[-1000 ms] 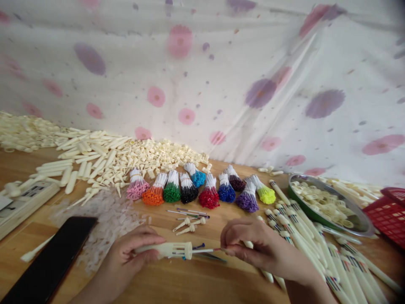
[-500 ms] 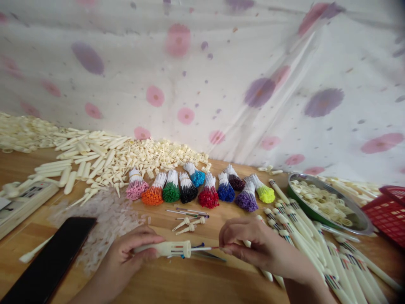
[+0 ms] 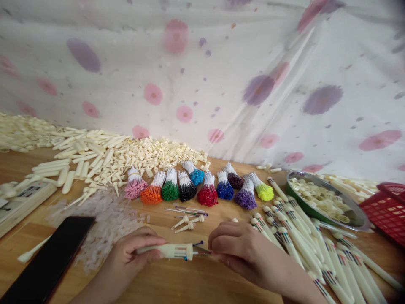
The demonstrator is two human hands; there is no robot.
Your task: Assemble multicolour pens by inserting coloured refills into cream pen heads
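My left hand (image 3: 134,253) is closed around a cream multicolour pen barrel (image 3: 172,251), lying level with its slotted, flared end to the right. Several coloured bits show in the slots. My right hand (image 3: 242,251) pinches a thin pen refill (image 3: 200,253) whose white end runs into the barrel's open end; the fingers hide its far end. A blue refill tip (image 3: 198,242) sticks out beside the barrel's rim. Behind my hands lie a few cream pointed plungers (image 3: 185,228) and loose refills (image 3: 190,211).
Bundles of refills in many colours, such as the red bundle (image 3: 208,195), stand in a row. Finished-looking pens (image 3: 300,236) lie at right, near a metal bowl (image 3: 360,219) and red basket (image 3: 384,211). A phone (image 3: 50,261), clear bits (image 3: 104,228) and cream parts (image 3: 152,154) lie left.
My right hand has moved left toward the barrel, and the refill it pinches has slid further inside. My left hand has stayed almost in place.
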